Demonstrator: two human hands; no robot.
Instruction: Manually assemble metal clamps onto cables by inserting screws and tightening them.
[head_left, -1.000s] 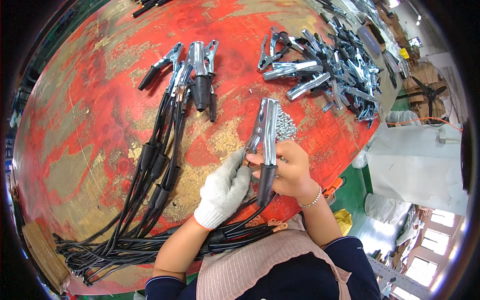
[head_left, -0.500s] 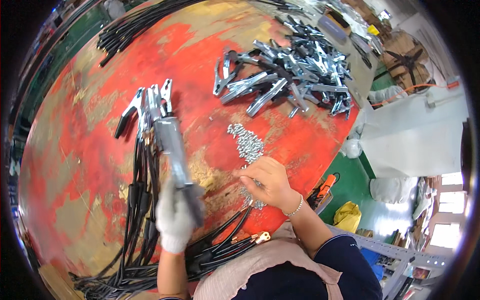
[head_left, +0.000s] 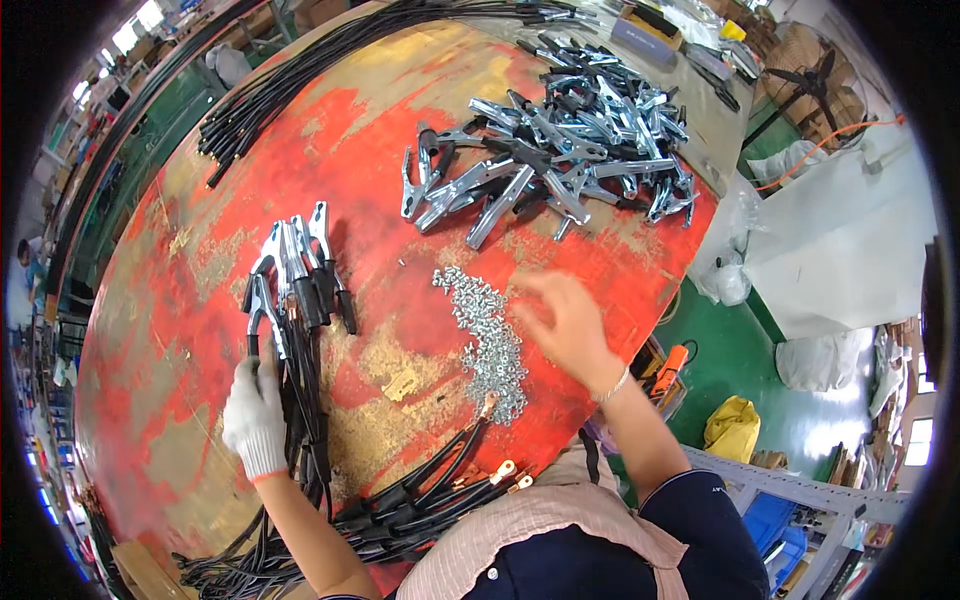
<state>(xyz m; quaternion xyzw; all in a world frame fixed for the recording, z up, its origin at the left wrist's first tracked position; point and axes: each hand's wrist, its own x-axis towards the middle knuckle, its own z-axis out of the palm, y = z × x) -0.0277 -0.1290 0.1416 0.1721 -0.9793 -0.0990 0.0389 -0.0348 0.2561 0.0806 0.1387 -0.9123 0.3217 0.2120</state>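
Observation:
My left hand [head_left: 252, 420], in a white knit glove, is closed around the black handle end of a metal spring clamp [head_left: 262, 312]. This clamp lies against the left side of a bunch of clamps [head_left: 290, 255] joined to black cables [head_left: 305, 400]. My bare right hand [head_left: 572, 335], slightly blurred, hovers right of a pile of small screws and nuts [head_left: 485, 320]. Its thumb and fingers are apart, with nothing visible between them. One cable's copper lug [head_left: 488, 405] touches the near end of that pile. More copper lugs [head_left: 508, 470] lie close to my apron.
A large heap of loose clamps [head_left: 580, 140] covers the table's far right. Black cables [head_left: 270, 100] lie along the far left edge. The worn red table [head_left: 380, 290] ends at the right above a green floor, near a white panel [head_left: 830, 250] and a yellow bag [head_left: 732, 430].
My left hand has moved left and brought its clamp down beside the cabled bunch. My right hand has shifted away from the screws and nuts, up and to the right, its fingers spreading.

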